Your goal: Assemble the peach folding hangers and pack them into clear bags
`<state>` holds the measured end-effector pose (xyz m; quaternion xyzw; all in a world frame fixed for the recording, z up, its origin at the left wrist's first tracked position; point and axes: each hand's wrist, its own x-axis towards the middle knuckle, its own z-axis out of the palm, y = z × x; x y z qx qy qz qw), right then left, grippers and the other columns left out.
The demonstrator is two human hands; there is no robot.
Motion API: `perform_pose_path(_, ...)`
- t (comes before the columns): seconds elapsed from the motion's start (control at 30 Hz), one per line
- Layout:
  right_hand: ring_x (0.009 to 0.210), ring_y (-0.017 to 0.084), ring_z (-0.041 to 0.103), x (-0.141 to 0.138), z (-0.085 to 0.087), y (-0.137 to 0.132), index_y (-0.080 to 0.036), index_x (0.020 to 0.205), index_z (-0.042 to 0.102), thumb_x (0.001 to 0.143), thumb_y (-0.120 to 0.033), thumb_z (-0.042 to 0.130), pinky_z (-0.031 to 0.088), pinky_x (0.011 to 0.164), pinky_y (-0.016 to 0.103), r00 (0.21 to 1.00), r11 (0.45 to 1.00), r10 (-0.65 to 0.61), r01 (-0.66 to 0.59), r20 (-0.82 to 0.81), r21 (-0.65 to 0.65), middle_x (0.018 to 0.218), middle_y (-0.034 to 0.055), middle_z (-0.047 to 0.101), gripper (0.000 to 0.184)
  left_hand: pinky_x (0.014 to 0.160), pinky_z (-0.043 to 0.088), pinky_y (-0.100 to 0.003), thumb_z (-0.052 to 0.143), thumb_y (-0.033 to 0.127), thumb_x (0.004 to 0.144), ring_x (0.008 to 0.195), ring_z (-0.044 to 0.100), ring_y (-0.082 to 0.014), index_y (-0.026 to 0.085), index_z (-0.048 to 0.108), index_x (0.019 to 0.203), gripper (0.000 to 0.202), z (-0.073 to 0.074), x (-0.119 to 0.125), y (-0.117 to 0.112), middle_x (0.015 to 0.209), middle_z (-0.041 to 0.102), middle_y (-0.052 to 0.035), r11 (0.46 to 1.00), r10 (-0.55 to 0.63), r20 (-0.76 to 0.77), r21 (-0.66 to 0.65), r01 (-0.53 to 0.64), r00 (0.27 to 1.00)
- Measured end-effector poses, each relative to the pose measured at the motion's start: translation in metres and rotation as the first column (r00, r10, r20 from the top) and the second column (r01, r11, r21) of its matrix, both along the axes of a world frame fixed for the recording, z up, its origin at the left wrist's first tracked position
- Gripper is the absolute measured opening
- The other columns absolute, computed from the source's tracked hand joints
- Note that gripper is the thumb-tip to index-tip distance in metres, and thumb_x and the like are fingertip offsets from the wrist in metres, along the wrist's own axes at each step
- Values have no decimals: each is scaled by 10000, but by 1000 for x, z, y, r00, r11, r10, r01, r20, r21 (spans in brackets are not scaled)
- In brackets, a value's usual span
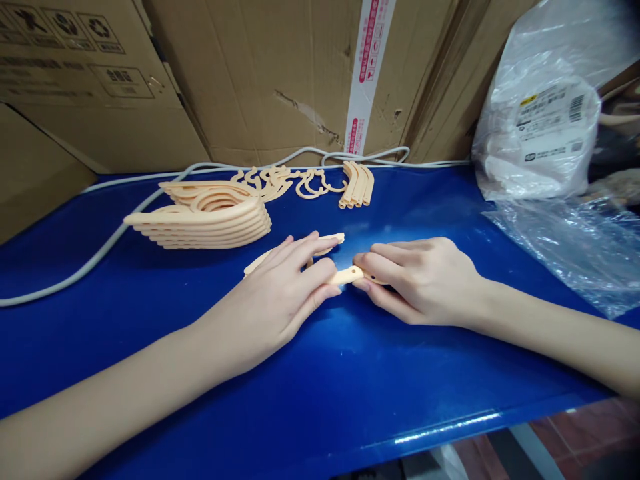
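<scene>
My left hand [290, 287] is closed on a cream plastic hanger piece [345, 275], whose end with a small hole sticks out past the fingertips. Other parts of this piece show behind the hand; the palm hides its middle. My right hand [420, 280] pinches a second cream piece, mostly hidden by the fingers. The two ends meet between my hands, just above the blue table [390, 400]. Farther back on the left lies a stack of cream hanger bodies [210, 230]. Loose cream hooks [313, 187] and several short curved arms [357, 183] lie behind my hands.
Cardboard boxes [280, 73] stand along the back edge. A pale cable [107, 243] runs across the left and back of the table. On the right are a clear plastic bag [545, 140] with a label and crumpled clear film [575, 240].
</scene>
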<state>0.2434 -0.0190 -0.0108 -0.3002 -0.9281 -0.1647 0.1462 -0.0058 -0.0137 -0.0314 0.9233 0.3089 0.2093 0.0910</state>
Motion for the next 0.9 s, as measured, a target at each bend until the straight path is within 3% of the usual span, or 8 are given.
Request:
perform_pose_path(0.23, 545, 100, 582, -1, 0, 0, -174, 845, 660, 1069, -334, 394, 287, 522, 276, 999, 998, -3, 0, -54, -62, 663, -11, 638, 382, 1218, 373, -610, 339, 339, 1099, 1483, 452, -337, 199, 640, 1080, 332, 11, 1, -2, 1569, 519, -112, 999, -12, -55, -48, 9, 998)
perform_pose_path(0.43, 522, 94, 544, 0, -1, -1, -175, 809, 663, 1046, -332, 445, 244, 517, 276, 995, 988, -26, 11, -97, -153, 640, -11, 634, 358, 1225, 376, -579, 347, 360, 1101, 1489, 444, -303, 227, 625, 1042, 314, 3, -1, -1, 1566, 525, -67, 1000, -6, 16, -15, 6, 1000)
perform_pose_path(0.63, 505, 97, 496, 0, 0, 0, -180, 801, 670, 1032, -345, 441, 217, 510, 281, 996, 971, -38, 19, -76, -238, 614, -15, 610, 364, 1236, 335, -599, 351, 381, 1095, 1504, 420, -306, 228, 624, 999, 327, 5, 0, -1, 1562, 531, -68, 997, -1, -23, -78, 0, 1000)
perform_pose_path(0.73, 470, 96, 437, 4, 1, 1, -188, 729, 609, 1015, -359, 467, 225, 502, 277, 995, 970, 49, -68, -84, -235, 579, -27, 568, 362, 1251, 315, -575, 404, 470, 1076, 1485, 442, -290, 233, 613, 1065, 316, 8, -2, -1, 1570, 523, -77, 993, -7, 7, -120, 8, 1000)
perform_pose_path(0.83, 466, 102, 413, 9, 2, 1, -201, 669, 544, 1027, -527, 477, 261, 516, 278, 976, 956, 189, -209, -112, -205, 535, -37, 502, 488, 1234, 342, -564, 424, 528, 1056, 1466, 455, -281, 255, 614, 1177, 354, 11, -5, 1, 1549, 544, -70, 983, 27, 40, -185, -19, 999)
perform_pose_path(0.9, 483, 111, 405, 12, 3, 1, -208, 654, 526, 1004, -647, 471, 267, 531, 287, 960, 948, 255, -271, -114, -164, 525, -42, 463, 564, 1213, 385, -518, 438, 473, 1051, 1470, 448, -273, 260, 623, 1241, 340, 12, -7, 5, 1544, 543, -73, 973, 61, 49, -226, -49, 997)
